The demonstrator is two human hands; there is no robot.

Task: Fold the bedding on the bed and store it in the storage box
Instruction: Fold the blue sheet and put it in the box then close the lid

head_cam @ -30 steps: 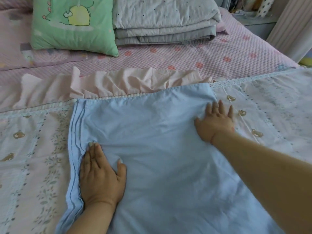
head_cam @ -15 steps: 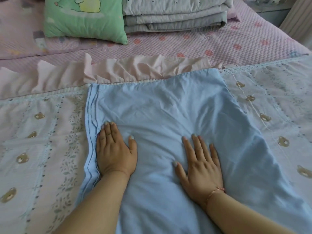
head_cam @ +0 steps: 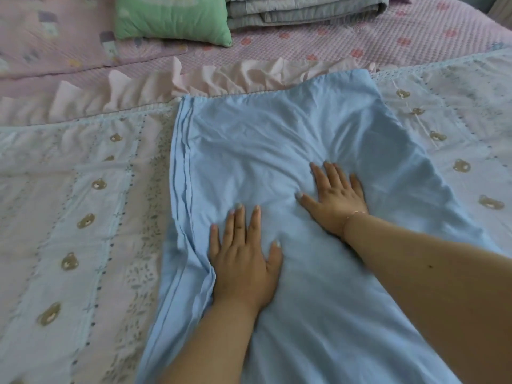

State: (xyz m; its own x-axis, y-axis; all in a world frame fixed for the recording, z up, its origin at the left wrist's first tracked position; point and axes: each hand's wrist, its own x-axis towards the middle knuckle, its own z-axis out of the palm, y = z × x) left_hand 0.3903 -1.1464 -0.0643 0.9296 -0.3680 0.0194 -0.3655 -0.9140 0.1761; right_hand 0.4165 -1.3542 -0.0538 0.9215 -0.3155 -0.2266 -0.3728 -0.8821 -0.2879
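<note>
Change: right hand (head_cam: 336, 199) had come in from the far right edge of the blue sheet (head_cam: 277, 151) to its middle, beside the left hand (head_cam: 243, 261); left hand had slid inward from the stitched left hem (head_cam: 182, 162)
Meaning: edge-straightening looked finished and the work seemed to be smoothing the centre flat, likely the last pass before the next fold; no storage box was in view, so storing looked some way off
Left hand: flat, palm down, fingers straight and slightly spread, pressing the blue sheet, pinching nothing
Right hand: flat, palm down, fingers fanned, pressing the blue sheet further from the person than the left hand; a thin bracelet (head_cam: 356, 213) sat at the wrist
Blue sheet: lay directly under both palms, running away past the fingertips to its far edge and back under both forearms; soft creases radiated ahead of the right fingertips
Hem: just left of the left hand, bunched into a small ridge against the little-finger side
Bear-print quilt (head_cam: 83, 217): spread beneath the blue sheet, showing to the outer side of each hand
Beyond the fingertips: pink ruffle (head_cam: 235, 79), then green cushion (head_cam: 171, 20) and folded grey blanket (head_cam: 304, 9), well apart from both hands on the bed (head_cam: 388, 42)
</note>
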